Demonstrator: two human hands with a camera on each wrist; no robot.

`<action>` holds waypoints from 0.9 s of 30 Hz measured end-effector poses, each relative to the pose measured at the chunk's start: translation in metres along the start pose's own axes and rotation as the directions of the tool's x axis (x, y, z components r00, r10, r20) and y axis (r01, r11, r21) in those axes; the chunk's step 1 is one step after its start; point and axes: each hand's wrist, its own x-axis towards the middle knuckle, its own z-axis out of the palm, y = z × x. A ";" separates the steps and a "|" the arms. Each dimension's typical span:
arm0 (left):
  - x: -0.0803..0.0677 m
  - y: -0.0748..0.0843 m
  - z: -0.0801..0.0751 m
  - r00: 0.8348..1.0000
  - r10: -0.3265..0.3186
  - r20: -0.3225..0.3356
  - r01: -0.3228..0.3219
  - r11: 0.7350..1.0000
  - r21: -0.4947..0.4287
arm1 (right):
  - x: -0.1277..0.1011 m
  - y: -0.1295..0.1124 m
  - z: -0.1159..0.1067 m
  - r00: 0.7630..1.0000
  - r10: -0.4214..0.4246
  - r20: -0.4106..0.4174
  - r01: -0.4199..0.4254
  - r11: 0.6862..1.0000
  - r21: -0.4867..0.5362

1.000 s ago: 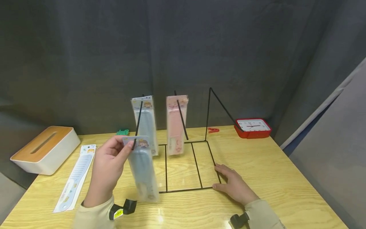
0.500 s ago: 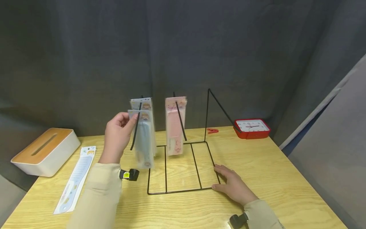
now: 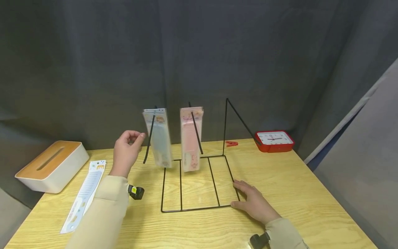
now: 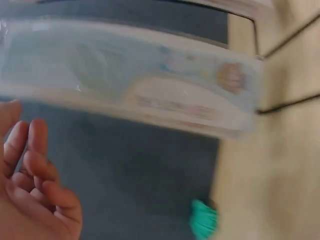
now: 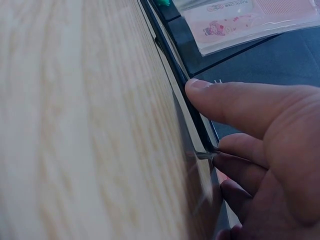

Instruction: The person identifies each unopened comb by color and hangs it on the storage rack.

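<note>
A pale blue packaged comb (image 3: 159, 137) hung on the black wire rack (image 3: 199, 180); left hand (image 3: 126, 149) fingers loosely curled, empty; right hand (image 3: 253, 204) flat on the rack.

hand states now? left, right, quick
Left hand: open, empty, beside hanging blue packaged comb.
Right hand: open, pressing black wire rack base.
</note>
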 end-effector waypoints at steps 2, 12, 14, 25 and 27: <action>-0.001 -0.022 -0.004 1.000 -0.027 0.002 0.027 1.000 -0.004 | 0.000 0.000 0.000 1.000 0.003 0.000 -0.003 1.000 0.002; -0.011 -0.138 -0.038 0.977 -0.207 -0.050 0.212 0.968 0.133 | -0.001 0.000 0.001 1.000 0.015 0.006 -0.015 1.000 0.015; -0.016 -0.156 -0.043 0.971 -0.237 -0.039 0.240 0.954 0.178 | -0.001 0.000 0.001 1.000 0.015 0.010 -0.015 1.000 0.015; -0.014 -0.175 -0.058 0.970 -0.244 -0.006 0.238 0.940 0.244 | -0.004 -0.001 -0.001 0.999 0.029 0.013 -0.030 0.999 0.016; -0.012 -0.176 -0.059 0.974 -0.220 -0.049 0.226 0.944 0.241 | -0.004 -0.002 -0.001 1.000 0.027 0.012 -0.027 0.999 0.022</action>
